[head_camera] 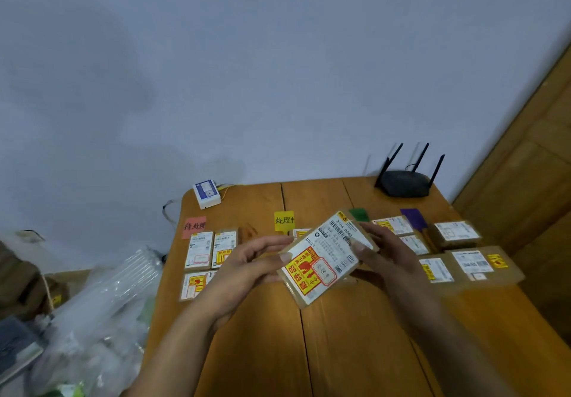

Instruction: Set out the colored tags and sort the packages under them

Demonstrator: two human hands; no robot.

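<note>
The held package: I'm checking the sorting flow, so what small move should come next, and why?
Probably read its stamp, then lower it under the matching tag. Both the left hand and right hand hold the package label-up above the table, not yet in any column.

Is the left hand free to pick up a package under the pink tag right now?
Probably not: the left hand and right hand both grip a raised package. The packages under the pink tag lie uncovered nearby.
</note>
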